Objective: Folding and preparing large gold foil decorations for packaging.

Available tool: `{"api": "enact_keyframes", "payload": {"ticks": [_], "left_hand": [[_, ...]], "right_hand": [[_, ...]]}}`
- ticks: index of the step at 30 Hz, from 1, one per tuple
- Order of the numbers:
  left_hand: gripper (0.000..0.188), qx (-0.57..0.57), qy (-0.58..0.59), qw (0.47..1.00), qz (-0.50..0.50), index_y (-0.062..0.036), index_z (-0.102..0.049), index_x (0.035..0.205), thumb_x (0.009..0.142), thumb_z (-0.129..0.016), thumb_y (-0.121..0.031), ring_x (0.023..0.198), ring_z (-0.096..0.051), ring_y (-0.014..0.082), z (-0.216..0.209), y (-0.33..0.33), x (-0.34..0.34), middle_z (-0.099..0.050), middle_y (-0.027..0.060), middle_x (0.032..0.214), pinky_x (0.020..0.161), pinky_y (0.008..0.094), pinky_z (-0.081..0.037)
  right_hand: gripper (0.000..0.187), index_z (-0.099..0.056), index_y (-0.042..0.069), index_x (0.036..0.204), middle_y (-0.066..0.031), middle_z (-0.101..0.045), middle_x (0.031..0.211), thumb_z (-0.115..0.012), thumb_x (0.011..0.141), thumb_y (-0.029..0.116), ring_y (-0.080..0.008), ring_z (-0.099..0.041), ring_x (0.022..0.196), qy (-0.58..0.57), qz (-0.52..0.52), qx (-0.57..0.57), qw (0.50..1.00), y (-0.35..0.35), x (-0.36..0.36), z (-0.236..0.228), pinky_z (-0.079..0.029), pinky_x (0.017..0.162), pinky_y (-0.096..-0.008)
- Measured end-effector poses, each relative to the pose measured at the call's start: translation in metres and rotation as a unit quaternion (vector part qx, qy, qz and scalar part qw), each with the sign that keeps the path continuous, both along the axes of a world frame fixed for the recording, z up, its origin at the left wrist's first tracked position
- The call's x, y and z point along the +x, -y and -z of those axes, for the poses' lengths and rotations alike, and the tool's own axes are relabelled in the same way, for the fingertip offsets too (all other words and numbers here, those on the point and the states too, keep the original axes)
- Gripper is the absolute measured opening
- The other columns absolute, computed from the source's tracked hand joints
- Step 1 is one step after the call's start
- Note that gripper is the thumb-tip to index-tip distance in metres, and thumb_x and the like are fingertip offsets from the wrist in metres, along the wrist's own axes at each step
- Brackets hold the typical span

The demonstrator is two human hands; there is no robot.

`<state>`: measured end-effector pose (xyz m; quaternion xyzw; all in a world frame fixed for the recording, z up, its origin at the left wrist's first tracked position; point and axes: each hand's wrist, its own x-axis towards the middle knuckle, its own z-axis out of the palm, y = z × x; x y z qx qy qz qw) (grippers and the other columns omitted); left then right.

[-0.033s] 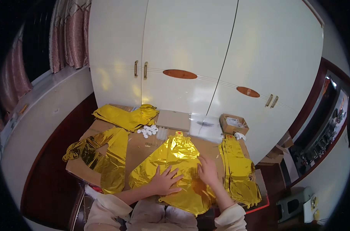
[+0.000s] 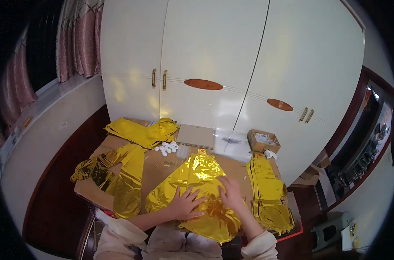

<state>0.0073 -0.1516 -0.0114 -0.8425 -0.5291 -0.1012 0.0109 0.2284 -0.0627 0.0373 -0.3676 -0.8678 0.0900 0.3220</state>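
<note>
A flat gold foil balloon [image 2: 203, 169] lies in front of me on the cardboard-covered table. On its lower left part rests my left hand [image 2: 184, 204], palm down with the fingers spread. My right hand [image 2: 230, 193] touches the balloon's right edge, its fingers extended and slightly bent over the foil. Neither hand grips the balloon. A red-marked tab [image 2: 202, 151] shows at the balloon's top end. Another gold foil balloon [image 2: 129, 177] lies bent to the left, and stacked gold foil balloons [image 2: 266, 190] lie to the right.
At the back left is a pile of gold foil balloons [image 2: 140, 132], with small white rolls [image 2: 167, 148] beside it. Behind stand a flat grey-brown box [image 2: 196, 136], clear plastic bags [image 2: 231, 144] and an open carton [image 2: 263, 141]. A white wardrobe [image 2: 205, 43] borders the table.
My right hand has shifted slightly left over the balloon. The foil beneath and below that hand has shifted a little and lies differently. My left hand stays in place.
</note>
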Motion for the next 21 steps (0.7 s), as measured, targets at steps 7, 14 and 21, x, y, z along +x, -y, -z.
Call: {"api": "enact_keyframes", "payload": {"ticks": [7,14,21], "left_hand": [[0.049,0.008,0.006,0.994,-0.11,-0.0158,-0.056,0.124,0.084,-0.06,-0.044,0.13,-0.04,0.034,-0.039,-0.062,-0.101,-0.049,0.0145,0.136,0.101,0.0592,-0.032],[0.026,0.058,0.14,0.959,-0.241,-0.0042,-0.067,0.1,0.081,-0.055,-0.017,0.102,-0.06,0.0357,-0.022,-0.15,-0.264,-0.064,0.0197,0.106,0.084,0.0458,-0.049],[0.033,0.138,0.259,0.916,-0.275,-0.0011,-0.064,0.107,0.078,-0.05,-0.005,0.103,-0.059,0.0379,0.033,-0.216,-0.323,-0.064,0.022,0.107,0.091,0.0447,-0.046]], "right_hand": [[0.023,-0.059,0.003,0.115,-0.0128,-0.059,0.115,-0.054,0.094,0.011,-0.028,-0.055,0.109,-0.26,-0.702,-0.368,0.552,0.135,-0.082,-0.146,-0.042,0.096,-0.0393],[0.024,-0.059,0.002,0.115,-0.013,-0.059,0.113,-0.054,0.094,0.011,-0.0278,-0.056,0.107,-0.17,-0.762,-0.548,0.3,0.142,-0.14,-0.177,-0.043,0.095,-0.0374],[0.024,-0.059,0.002,0.115,-0.0131,-0.059,0.112,-0.054,0.093,0.011,-0.028,-0.056,0.107,-0.056,-0.721,-0.514,0.462,0.092,-0.198,-0.167,-0.044,0.093,-0.037]]}}
